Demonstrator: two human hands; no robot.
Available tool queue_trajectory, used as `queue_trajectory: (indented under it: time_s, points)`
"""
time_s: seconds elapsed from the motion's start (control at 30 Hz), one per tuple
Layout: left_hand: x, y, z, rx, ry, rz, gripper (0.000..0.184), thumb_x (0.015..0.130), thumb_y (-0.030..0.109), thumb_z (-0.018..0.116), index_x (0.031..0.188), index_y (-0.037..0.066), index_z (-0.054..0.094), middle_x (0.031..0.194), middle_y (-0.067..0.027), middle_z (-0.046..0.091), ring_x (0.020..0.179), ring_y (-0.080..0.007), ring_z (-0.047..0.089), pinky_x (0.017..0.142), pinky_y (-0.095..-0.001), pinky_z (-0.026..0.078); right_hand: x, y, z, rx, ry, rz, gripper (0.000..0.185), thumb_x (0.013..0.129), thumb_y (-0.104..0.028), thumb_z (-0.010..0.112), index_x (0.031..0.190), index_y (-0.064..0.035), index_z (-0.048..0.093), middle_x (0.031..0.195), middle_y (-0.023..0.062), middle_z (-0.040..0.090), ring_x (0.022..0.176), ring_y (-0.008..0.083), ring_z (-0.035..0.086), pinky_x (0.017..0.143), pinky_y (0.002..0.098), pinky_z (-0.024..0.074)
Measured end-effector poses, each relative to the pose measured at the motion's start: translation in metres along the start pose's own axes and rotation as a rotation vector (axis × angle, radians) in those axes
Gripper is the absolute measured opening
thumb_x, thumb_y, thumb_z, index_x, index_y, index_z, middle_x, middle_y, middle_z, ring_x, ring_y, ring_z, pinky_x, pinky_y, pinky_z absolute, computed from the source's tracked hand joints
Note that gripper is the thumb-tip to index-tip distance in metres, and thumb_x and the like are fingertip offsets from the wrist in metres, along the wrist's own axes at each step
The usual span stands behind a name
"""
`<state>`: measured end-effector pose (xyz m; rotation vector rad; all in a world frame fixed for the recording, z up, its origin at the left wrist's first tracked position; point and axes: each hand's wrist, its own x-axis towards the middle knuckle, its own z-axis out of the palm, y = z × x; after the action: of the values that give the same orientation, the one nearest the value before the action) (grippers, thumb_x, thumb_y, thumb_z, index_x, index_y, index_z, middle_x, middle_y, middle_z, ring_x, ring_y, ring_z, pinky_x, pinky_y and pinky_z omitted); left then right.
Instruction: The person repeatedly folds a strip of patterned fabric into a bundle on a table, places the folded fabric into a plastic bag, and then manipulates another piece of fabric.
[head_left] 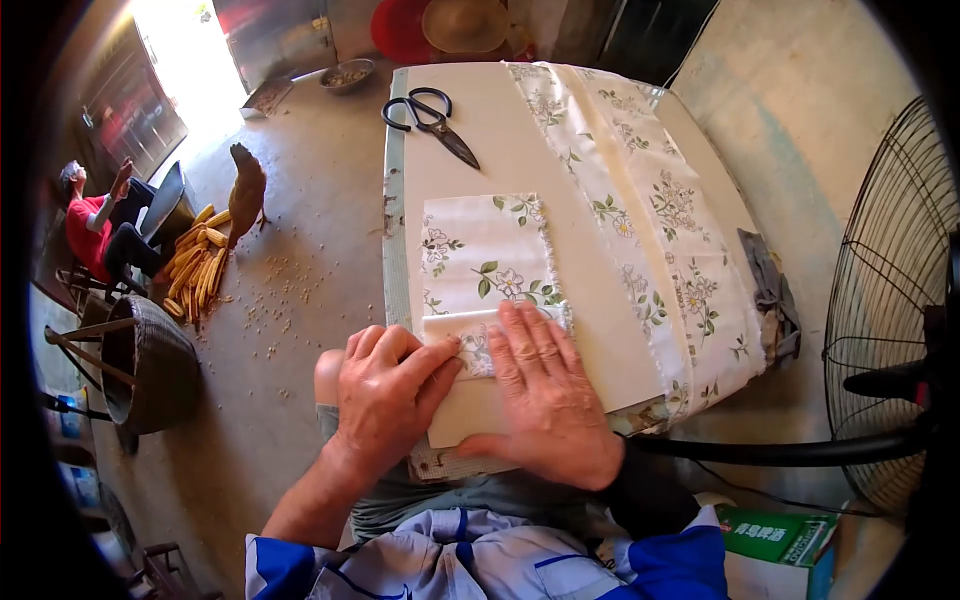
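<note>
A piece of white floral cloth (480, 245) lies on the table, its near edge folded over and its right edge frayed. My left hand (385, 385) is closed, thumb and forefinger pinching the left part of the fold. Flat across the right part of the fold rests my right hand (550, 400), fingers stretched out and thumb apart; it covers some of the cloth. Beyond them, black-handled scissors (433, 122) lie near the far left corner, blades slightly apart. Long strips of the same floral fabric (675, 205) stretch along the right side of the table.
The table's top (465, 180) is pale. A black stand fan (885, 310) is on the right, near a grey rag (768, 285) and a green box (775, 535). On the left are a seated person (92, 225), corn cobs (198, 265), a chicken (247, 193) and a basket (160, 370).
</note>
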<state>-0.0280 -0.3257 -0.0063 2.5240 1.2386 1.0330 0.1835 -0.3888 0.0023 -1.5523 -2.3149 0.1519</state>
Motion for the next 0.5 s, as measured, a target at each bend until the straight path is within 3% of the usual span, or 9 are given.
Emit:
queue_trajectory:
  time_s: [0.13, 0.33, 0.43, 0.47, 0.5]
  points:
    - [0.002, 0.000, -0.001, 0.009, -0.011, 0.005, 0.019, 0.087, 0.019, 0.085, 0.106, 0.015, 0.083, 0.083, -0.0031, 0.060, 0.083, -0.0246, 0.062, 0.085, -0.0421, 0.051, -0.014, 0.020, -0.015, -0.061, 0.003, 0.051, 0.125, 0.081, -0.081, 0.070, 0.156, 0.0161, 0.043, 0.168, 0.0349, 0.036, 0.160, 0.0482, 0.031, 0.132, 0.0568, 0.0231]
    - [0.007, 0.021, -0.017, 0.138, 0.034, 0.040, 0.035, 0.083, 0.015, 0.088, 0.117, 0.008, 0.079, 0.106, -0.0112, 0.067, 0.097, -0.0315, 0.064, 0.090, -0.0434, 0.051, -0.016, 0.023, -0.015, -0.055, 0.022, 0.032, 0.122, 0.083, -0.079, 0.069, 0.156, 0.0164, 0.043, 0.168, 0.0353, 0.037, 0.160, 0.0486, 0.031, 0.131, 0.0568, 0.0238]
    - [0.015, 0.045, -0.020, -0.052, 0.028, 0.142, 0.044, 0.081, 0.018, 0.090, 0.122, 0.007, 0.076, 0.123, -0.0155, 0.068, 0.115, -0.0372, 0.065, 0.102, -0.0477, 0.052, -0.015, 0.020, -0.018, -0.027, 0.007, 0.051, 0.109, 0.091, -0.069, 0.070, 0.155, 0.0160, 0.045, 0.168, 0.0351, 0.036, 0.161, 0.0485, 0.031, 0.132, 0.0569, 0.0236]
    - [0.015, 0.049, -0.013, -0.183, -0.048, 0.184, 0.055, 0.079, 0.023, 0.092, 0.128, 0.005, 0.073, 0.138, -0.0176, 0.066, 0.132, -0.0400, 0.061, 0.114, -0.0533, 0.048, -0.015, 0.022, -0.018, -0.072, -0.020, 0.044, 0.104, 0.093, -0.064, 0.069, 0.155, 0.0158, 0.045, 0.169, 0.0350, 0.035, 0.161, 0.0484, 0.031, 0.132, 0.0570, 0.0236]
    - [0.017, 0.054, -0.004, -0.199, -0.126, 0.219, 0.063, 0.082, 0.032, 0.090, 0.135, 0.003, 0.070, 0.145, -0.0210, 0.062, 0.140, -0.0431, 0.056, 0.119, -0.0556, 0.043, -0.017, 0.026, -0.016, -0.115, -0.048, 0.034, 0.099, 0.095, -0.059, 0.068, 0.155, 0.0156, 0.045, 0.169, 0.0349, 0.035, 0.161, 0.0483, 0.031, 0.132, 0.0571, 0.0236]
